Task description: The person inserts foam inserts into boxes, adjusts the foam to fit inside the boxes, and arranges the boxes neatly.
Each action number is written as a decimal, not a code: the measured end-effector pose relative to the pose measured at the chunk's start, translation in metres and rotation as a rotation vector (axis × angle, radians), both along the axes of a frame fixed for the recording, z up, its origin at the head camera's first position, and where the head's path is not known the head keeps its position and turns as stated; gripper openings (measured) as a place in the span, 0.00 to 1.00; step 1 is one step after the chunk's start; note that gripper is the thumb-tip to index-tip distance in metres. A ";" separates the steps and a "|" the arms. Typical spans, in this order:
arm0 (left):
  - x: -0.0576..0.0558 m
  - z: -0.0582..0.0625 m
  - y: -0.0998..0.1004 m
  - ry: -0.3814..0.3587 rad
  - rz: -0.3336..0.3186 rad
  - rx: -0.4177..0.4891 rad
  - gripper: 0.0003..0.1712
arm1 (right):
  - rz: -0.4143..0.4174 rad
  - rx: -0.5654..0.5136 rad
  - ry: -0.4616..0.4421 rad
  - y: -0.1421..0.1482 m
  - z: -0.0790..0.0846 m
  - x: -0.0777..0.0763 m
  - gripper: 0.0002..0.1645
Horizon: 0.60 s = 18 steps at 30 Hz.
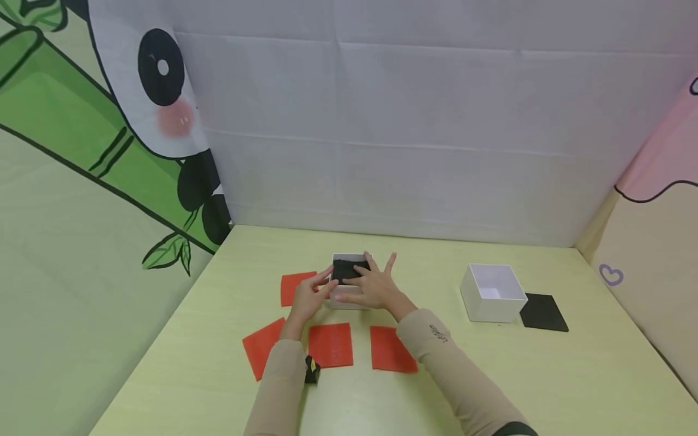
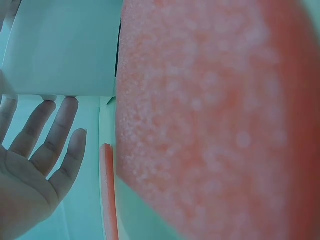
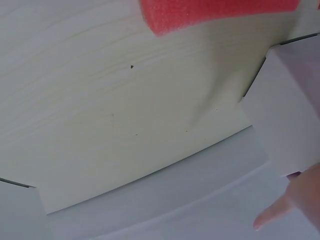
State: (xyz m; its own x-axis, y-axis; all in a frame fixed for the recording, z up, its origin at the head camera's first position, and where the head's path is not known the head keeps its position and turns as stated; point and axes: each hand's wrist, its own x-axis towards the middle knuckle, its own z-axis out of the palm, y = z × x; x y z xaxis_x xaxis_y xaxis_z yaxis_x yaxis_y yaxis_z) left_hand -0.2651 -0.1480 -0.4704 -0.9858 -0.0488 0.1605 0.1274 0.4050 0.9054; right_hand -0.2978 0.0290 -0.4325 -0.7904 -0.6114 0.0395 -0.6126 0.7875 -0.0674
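A white box [image 1: 349,298] stands near the middle of the table, with a black square sheet [image 1: 342,272] in its opening. At the box's left side is my left hand [image 1: 308,297], its thumb and fingertips at the rim. In the left wrist view, straight fingers [image 2: 62,125] touch the box wall [image 2: 65,55]. My right hand [image 1: 376,287] lies over the box from the right with its fingers spread, some of them on the black sheet. Only part of that hand [image 3: 305,197] shows beside the box [image 3: 280,115] in the right wrist view.
Several red foam squares [image 1: 331,345] lie in front and to the left of the box. A small black object with a yellow mark [image 1: 312,370] sits by the left sleeve. To the right stand a second white box [image 1: 491,306] and a black square [image 1: 544,312].
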 end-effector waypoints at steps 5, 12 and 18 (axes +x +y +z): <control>0.001 0.001 0.000 -0.006 -0.012 0.015 0.28 | 0.010 -0.022 0.058 0.004 0.000 0.001 0.38; 0.001 0.001 0.000 -0.014 -0.003 0.027 0.29 | 0.021 -0.089 0.134 0.009 0.003 0.000 0.33; 0.001 0.001 0.000 -0.010 -0.003 0.024 0.28 | 0.017 -0.071 0.115 0.009 0.003 0.000 0.34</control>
State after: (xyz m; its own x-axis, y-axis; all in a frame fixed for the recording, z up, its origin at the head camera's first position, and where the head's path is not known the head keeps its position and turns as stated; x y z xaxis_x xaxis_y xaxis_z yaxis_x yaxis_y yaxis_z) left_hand -0.2641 -0.1476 -0.4693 -0.9876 -0.0498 0.1491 0.1190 0.3827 0.9162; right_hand -0.2978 0.0381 -0.4295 -0.7675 -0.6172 0.1731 -0.6328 0.7726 -0.0511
